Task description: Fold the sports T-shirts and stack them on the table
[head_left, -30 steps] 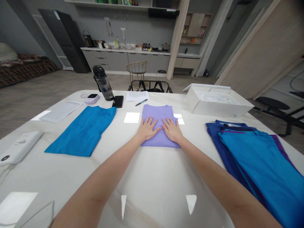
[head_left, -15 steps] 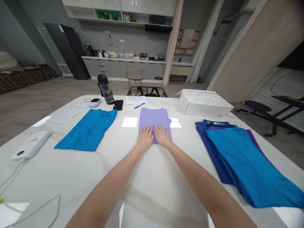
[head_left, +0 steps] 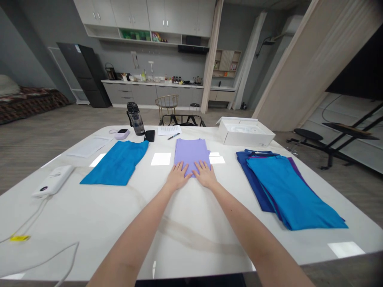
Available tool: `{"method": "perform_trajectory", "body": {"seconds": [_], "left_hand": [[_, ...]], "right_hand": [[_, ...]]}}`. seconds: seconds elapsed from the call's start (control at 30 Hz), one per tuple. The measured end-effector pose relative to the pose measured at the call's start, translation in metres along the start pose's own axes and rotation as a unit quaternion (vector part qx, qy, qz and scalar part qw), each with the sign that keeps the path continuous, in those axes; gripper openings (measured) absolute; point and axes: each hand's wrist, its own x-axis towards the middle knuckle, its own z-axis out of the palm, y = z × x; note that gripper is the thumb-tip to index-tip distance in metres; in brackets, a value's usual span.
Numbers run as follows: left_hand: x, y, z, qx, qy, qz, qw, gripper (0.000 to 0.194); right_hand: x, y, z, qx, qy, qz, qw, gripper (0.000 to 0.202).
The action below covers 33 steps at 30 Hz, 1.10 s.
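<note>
A folded lavender cloth (head_left: pixel 191 151) lies flat on the white table (head_left: pixel 191 223), in front of me. My left hand (head_left: pixel 177 175) rests palm down on its near left corner, fingers spread. On the near right corner lies my right hand (head_left: pixel 205 174), also flat with its fingers apart. The thumbs point toward each other over the cloth's near edge. To the left is a folded blue cloth (head_left: pixel 115 162). A pile of garments, with a blue one (head_left: pixel 293 191) on top and dark blue and purple ones under it, lies to the right.
An open white box (head_left: pixel 247 137) stands at the back right. Along the back left are a dark bottle (head_left: pixel 136 119), a black phone (head_left: pixel 149 136), a pen (head_left: pixel 174 136) and papers (head_left: pixel 89 146). A white power bank (head_left: pixel 54 181) with cables lies at the left.
The camera view has tilted up a little and shifted. My hands have moved slightly apart on the lavender cloth, with the fingers more spread.
</note>
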Motion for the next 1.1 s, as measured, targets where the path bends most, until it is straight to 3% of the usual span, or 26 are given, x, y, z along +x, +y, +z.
{"method": "perform_trajectory", "body": {"seconds": [0.27,0.47,0.67,0.9,1.1], "left_hand": [[-0.044,0.0,-0.005,0.015,-0.018,-0.003,1.0,0.077],[-0.073,-0.001,-0.006,0.023,0.004,-0.007,1.0,0.07],[-0.075,0.002,-0.006,0.01,0.042,-0.018,0.999,0.054],[-0.068,-0.016,0.004,-0.082,0.112,-0.027,0.99,0.048],[-0.063,-0.021,-0.002,-0.089,0.117,-0.037,0.988,0.042]], "right_hand": [[-0.046,0.011,-0.001,-0.004,-0.014,0.022,1.0,0.078],[-0.067,0.012,0.001,-0.013,0.024,0.021,0.999,0.075],[-0.067,0.011,-0.001,-0.004,0.031,0.016,0.999,0.07],[-0.075,0.014,-0.008,0.028,0.134,0.06,0.989,0.041],[-0.07,0.022,-0.011,0.054,0.136,0.086,0.986,0.032]]}}
